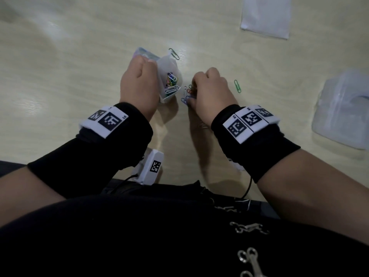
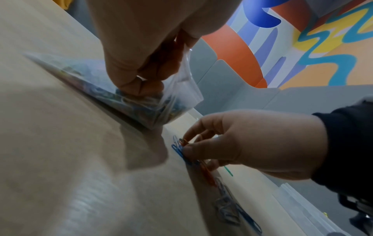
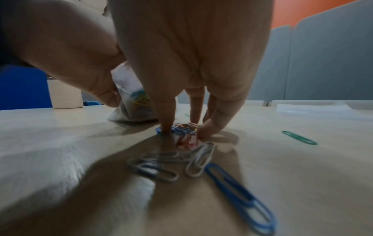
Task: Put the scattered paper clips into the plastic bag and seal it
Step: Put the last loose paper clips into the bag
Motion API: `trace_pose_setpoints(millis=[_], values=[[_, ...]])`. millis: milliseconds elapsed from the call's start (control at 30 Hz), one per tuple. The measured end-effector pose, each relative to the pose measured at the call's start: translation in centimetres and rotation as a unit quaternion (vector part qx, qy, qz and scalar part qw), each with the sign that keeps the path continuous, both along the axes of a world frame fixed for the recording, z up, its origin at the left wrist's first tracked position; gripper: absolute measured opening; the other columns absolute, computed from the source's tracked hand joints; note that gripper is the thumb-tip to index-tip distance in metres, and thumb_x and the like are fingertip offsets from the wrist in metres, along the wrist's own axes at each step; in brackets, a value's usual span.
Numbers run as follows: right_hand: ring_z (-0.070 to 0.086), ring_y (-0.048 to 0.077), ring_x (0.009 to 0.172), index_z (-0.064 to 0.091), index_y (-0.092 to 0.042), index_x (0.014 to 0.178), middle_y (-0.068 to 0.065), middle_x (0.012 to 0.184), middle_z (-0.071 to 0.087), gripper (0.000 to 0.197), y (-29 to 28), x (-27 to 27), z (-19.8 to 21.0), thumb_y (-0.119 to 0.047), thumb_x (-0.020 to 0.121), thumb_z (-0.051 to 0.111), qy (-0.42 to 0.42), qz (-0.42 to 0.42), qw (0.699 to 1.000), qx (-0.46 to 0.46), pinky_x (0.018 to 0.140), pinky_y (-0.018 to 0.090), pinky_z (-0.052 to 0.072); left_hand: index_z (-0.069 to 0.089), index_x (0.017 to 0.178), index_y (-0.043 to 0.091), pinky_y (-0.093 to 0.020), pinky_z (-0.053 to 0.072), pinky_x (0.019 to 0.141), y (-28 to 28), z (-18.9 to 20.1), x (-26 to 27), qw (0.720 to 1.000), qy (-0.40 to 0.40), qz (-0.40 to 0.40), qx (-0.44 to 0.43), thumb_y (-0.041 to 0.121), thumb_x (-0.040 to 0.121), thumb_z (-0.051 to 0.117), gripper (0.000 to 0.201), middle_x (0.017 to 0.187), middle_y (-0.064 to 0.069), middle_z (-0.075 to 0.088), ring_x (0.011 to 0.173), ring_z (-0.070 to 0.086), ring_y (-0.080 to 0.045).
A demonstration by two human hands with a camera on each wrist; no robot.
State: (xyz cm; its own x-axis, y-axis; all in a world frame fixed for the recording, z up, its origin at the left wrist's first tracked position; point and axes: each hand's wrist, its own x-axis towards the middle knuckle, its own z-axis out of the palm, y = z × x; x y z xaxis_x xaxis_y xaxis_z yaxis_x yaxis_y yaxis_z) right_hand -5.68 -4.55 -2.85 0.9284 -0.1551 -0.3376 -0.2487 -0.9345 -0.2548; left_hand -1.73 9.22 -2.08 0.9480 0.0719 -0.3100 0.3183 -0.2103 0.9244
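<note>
Being pinched together by the right hand (image 1: pixel 211 90) is a small pile of red and blue paper clips (image 3: pixel 184 132) lying on the worktop (image 1: pixel 79 62). Its fingers (image 3: pixel 165 111) are being pointed down, with the tips pressing on the pile from both sides. Nothing is being lifted yet.

Just beside it, the plastic bag (image 1: pixel 169 80) is being held up by the left hand (image 1: pixel 138 86), whose fingers are curled around the bag's top edge. The bag's mouth is being kept open, and its bottom is resting on the worktop. Many coloured clips are being kept inside it already.

Closer to the person, some grey clips (image 3: pixel 171 161) and one long blue clip (image 3: pixel 240 198) are lying loose under the right wrist. One green clip (image 1: pixel 237 86) is lying to the right of the right hand, and another green clip (image 1: pixel 174 53) is lying just behind the bag. Farther right, a clear plastic box (image 1: pixel 343 108) is sitting on the worktop, and a white sheet (image 1: pixel 265 17) is lying at the far side.
</note>
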Motion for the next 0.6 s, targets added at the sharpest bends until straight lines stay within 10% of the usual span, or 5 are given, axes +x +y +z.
trace_pose_setpoints(millis=[167,433,600], values=[[0.050,0.037,0.106,0.053,-0.007,0.110,0.017,0.116,0.047,0.021,-0.8,0.4,-0.1,-0.004,0.092,0.042,-0.018,0.048,0.999,-0.010,0.077,0.038,0.038,0.046,0.056,0.028,-0.042,0.047,0.075,0.2,-0.5,0.1,1.000,-0.001,-0.010,0.010,0.047,0.071,0.040,0.024,0.070,0.002,0.052,0.072,0.050,-0.023],[0.059,0.029,0.102,0.069,-0.014,0.102,0.009,0.107,0.066,0.020,-2.6,1.3,0.7,-0.018,0.089,0.055,-0.040,-0.010,0.999,0.023,0.084,0.031,0.044,0.035,0.052,0.026,-0.036,0.032,0.067,-0.3,-0.3,0.1,0.999,-0.007,-0.031,0.012,0.031,0.079,0.041,0.029,0.064,0.008,0.036,0.069,0.035,-0.015],[0.071,0.023,0.070,0.070,-0.016,0.068,0.005,0.068,0.070,0.009,-1.8,2.2,3.3,-0.018,0.077,0.071,-0.079,-0.186,0.940,0.276,0.079,0.042,0.059,0.035,0.056,0.024,-0.042,0.037,0.069,-0.5,-0.2,0.1,0.999,-0.006,-0.048,0.015,0.033,0.080,0.041,0.027,0.065,0.006,0.040,0.072,0.040,-0.016]])
